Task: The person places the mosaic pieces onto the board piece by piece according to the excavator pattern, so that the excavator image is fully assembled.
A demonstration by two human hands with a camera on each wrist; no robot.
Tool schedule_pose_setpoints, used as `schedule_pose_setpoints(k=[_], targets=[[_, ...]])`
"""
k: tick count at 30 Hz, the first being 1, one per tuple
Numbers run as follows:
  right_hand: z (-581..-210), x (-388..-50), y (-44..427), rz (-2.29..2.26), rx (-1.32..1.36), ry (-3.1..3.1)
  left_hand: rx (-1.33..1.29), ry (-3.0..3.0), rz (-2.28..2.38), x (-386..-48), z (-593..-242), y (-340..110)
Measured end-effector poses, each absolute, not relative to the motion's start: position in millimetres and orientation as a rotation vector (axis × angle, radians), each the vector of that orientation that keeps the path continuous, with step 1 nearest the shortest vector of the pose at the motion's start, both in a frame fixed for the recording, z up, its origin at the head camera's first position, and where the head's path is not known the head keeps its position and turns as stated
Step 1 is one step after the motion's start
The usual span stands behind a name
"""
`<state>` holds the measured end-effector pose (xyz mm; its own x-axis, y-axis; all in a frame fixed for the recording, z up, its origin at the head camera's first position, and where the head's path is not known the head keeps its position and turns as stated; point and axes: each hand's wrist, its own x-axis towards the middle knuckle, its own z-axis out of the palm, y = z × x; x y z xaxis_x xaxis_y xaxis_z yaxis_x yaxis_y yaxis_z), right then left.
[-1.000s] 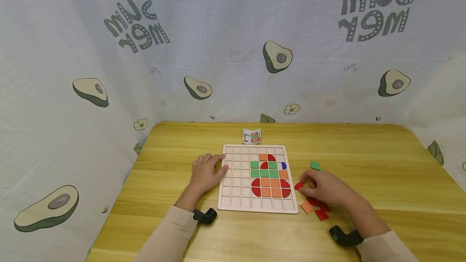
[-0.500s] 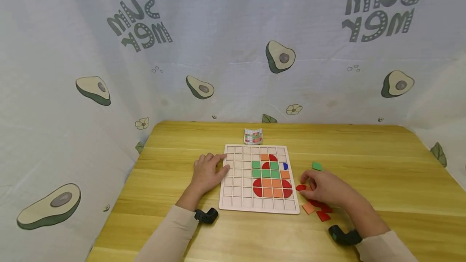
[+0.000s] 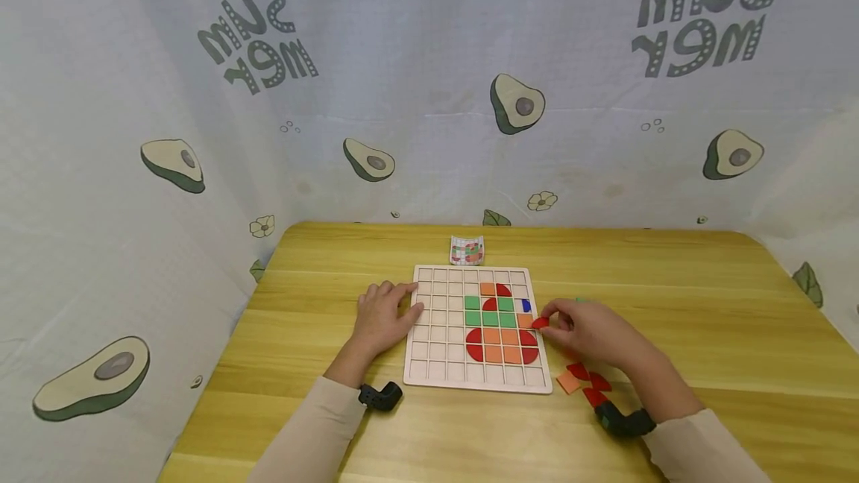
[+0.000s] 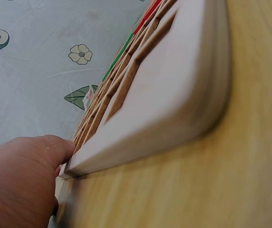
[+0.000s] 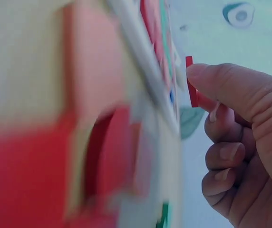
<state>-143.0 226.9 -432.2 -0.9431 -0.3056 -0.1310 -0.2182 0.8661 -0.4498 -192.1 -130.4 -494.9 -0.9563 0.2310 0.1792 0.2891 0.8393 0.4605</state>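
A pale wooden grid board [image 3: 436, 375] lies on the table, with green, orange, red and blue tiles set in cells on its right half. My left hand [image 3: 384, 323] rests at the board's left edge, its thumb and index finger touching the rim. Between thumb and finger, my right hand [image 3: 597, 330] pinches a red quarter-circle tile [image 3: 540, 323] over the board's right edge. In the right wrist view this red tile [image 5: 191, 81] shows edge-on, raised off the table. The right hand's other fingers are curled.
Loose red tiles [image 3: 599, 382] and an orange square tile [image 3: 569, 382] lie right of the board. A green tile [image 3: 581, 300] is mostly hidden behind the right hand. A small curved pattern card [image 3: 467, 250] stands behind the board, before a printed curtain [image 3: 429, 95].
My right hand has lifted the red tile from the table and moved it up and left to the board's right edge. The left hand stays in place.
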Motion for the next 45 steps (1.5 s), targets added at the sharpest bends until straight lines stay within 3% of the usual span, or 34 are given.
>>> schedule_pose_setpoints(k=[12, 21, 45], targets=[[-434, -195, 160, -0.572, -0.692, 2.813, -0.423, -2.91, -0.757, -193, -496, -129], [-440, -221, 137, -0.48, -0.575, 2.811, -0.419, -2.913, -0.742, -194, -496, -127], [-441, -225, 143, -0.572, -0.572, 2.78, -0.421, -2.891, -0.785, -192, -493, -131]])
